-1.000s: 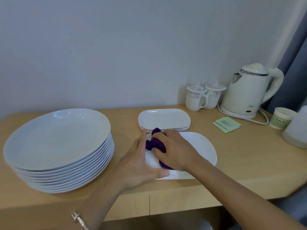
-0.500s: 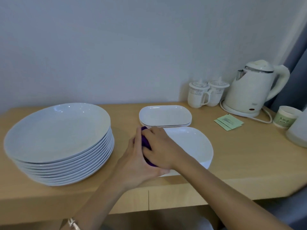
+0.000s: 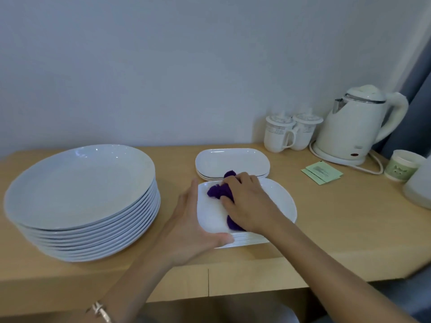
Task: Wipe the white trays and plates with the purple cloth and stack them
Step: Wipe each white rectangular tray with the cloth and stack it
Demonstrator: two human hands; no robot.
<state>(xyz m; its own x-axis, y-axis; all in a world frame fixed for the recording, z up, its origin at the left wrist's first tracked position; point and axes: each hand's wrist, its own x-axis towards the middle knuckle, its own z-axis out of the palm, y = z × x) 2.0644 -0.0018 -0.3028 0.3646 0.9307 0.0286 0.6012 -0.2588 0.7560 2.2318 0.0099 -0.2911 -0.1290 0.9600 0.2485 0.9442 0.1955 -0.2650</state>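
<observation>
A stack of white rounded trays (image 3: 283, 202) lies near the front edge of the wooden counter. My right hand (image 3: 249, 201) presses a bunched purple cloth (image 3: 218, 192) onto the top tray's left half. My left hand (image 3: 193, 226) clasps the stack's left edge, thumb along the front rim. Just behind, a smaller stack of white oblong trays (image 3: 232, 162) sits flat. A tall stack of round white plates (image 3: 79, 190) stands at the left.
Two lidded white mugs (image 3: 290, 134) and a white electric kettle (image 3: 356, 127) stand at the back right by the wall, its cord trailing right. Green sachets (image 3: 323, 174), a paper cup (image 3: 402, 169) and a white container (image 3: 419, 190) lie at the right.
My right hand has rubbed the purple cloth left and back across the top tray, and more cloth shows now. My left hand stays on the tray's left edge.
</observation>
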